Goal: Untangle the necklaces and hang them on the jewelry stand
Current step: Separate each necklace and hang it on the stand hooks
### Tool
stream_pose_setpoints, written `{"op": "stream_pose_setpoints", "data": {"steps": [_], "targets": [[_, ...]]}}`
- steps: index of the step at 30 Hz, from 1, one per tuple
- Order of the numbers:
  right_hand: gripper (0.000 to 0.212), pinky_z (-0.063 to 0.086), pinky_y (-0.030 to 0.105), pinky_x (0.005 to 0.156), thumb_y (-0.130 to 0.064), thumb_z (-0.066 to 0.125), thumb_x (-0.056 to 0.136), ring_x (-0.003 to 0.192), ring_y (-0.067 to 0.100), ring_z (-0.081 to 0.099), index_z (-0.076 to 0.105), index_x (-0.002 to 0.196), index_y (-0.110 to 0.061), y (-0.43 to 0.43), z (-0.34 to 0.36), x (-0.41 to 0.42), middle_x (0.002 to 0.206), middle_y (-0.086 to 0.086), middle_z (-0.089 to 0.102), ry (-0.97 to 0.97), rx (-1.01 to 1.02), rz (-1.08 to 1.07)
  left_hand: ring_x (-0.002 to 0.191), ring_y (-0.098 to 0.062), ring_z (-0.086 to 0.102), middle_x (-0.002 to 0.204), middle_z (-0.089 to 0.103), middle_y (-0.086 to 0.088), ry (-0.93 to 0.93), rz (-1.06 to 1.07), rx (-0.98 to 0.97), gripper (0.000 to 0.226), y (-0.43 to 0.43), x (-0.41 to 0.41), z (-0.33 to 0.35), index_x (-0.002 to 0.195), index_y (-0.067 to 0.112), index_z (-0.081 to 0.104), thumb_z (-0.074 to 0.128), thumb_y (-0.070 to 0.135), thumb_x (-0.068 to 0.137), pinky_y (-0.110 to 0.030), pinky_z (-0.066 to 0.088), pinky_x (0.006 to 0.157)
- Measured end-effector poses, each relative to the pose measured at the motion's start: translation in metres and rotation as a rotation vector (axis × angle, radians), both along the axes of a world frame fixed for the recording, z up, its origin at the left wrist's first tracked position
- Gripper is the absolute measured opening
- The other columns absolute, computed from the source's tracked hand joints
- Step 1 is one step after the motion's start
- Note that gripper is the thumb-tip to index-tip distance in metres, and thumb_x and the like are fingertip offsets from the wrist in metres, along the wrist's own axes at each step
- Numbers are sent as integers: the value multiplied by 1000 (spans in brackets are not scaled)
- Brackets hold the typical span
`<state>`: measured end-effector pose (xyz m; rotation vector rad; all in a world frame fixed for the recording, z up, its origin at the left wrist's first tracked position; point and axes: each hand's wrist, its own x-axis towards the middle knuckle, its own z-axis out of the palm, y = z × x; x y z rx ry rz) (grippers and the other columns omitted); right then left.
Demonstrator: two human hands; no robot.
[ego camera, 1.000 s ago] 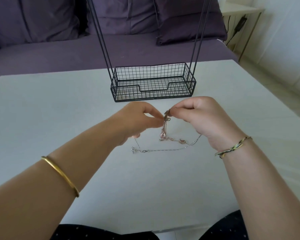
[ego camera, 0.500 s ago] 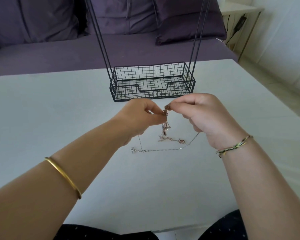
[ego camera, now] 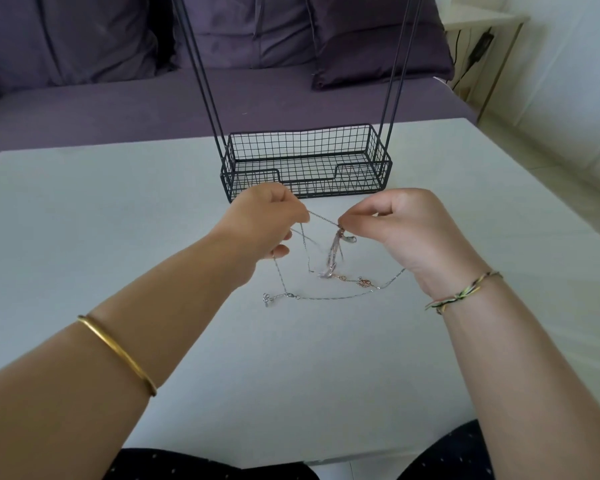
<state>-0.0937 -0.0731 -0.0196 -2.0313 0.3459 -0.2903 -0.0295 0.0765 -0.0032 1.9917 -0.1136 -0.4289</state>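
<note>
Both hands were raised just above the middle of the white table (ego camera: 84, 237), in front of the wire basket of the jewelry stand (ego camera: 305, 168). The left hand (ego camera: 267, 226) was closed, thumb and forefinger pinched on a thin silver chain (ego camera: 323, 219). The right hand (ego camera: 406, 230) was closed too, its fingertips (ego camera: 352, 221) clamped on the knot where the necklaces (ego camera: 333, 258) bunched together.

Between the two pinches a short run of chain was stretched taut, running left to right and sloping slightly down toward the right hand. That line was what the next pull would depend on: the knot sat at the right hand's fingertips, so the left hand was the one free to draw chain out leftward, away from it.

Below the knot a blurred cluster of strands hung down. The loose ends lay on the table between the wrists, nearer the person than the stand: a silver length with a clasp (ego camera: 274, 298) at its left end, and a rose-gold piece (ego camera: 362, 282) just beside it. Nothing hung on the stand's upright rods (ego camera: 201, 64); their tops were out of view. The untangling looked to be at an early stage.
</note>
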Motion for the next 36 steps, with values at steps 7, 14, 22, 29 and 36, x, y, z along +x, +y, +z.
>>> {"op": "stream_pose_setpoints", "data": {"steps": [7, 14, 22, 29, 36], "targets": [[20, 29, 14, 47, -13, 65, 79, 45, -6, 44, 73, 87, -29, 1, 2, 0, 40, -30, 45, 41, -49, 15, 53, -8, 50, 76, 71, 1, 103, -43, -164, 10, 0, -3, 2, 83, 17, 56, 55, 13, 92, -19, 43, 47], [18, 19, 10, 33, -4, 60, 79, 31, 6, 28, 72, 81, -17, 1, 6, -1, 33, -19, 41, 35, 44, 32, 58, -14, 43, 66, 46, 3, -144, -14, 16, 10, -1, -1, 1, 80, 18, 56, 55, 16, 90, -22, 43, 48], [11, 27, 7, 37, -8, 69, 77, 37, -3, 40, 69, 70, -16, 1, 5, 0, 39, -18, 47, -15, 226, -93, 43, -13, 46, 61, 53, 0, -217, -55, 145, 10, 0, -1, -4, 86, 14, 52, 44, 15, 93, -21, 38, 41], [3, 37, 15, 40, -10, 69, 81, 39, 3, 42, 72, 80, -10, 1, 4, 0, 49, -12, 56, -20, 310, -134, 43, -10, 45, 78, 63, 1, -125, -23, 145, 10, 4, 0, -3, 85, 14, 52, 46, 12, 92, -16, 37, 37], [11, 27, 14, 36, -7, 64, 83, 46, 11, 37, 71, 75, -8, 4, 5, 0, 70, 6, 68, -17, 347, -86, 48, -7, 52, 84, 58, 4, -209, -55, 68, 10, 0, -5, -1, 101, 17, 56, 54, 14, 91, -21, 46, 46]]}}
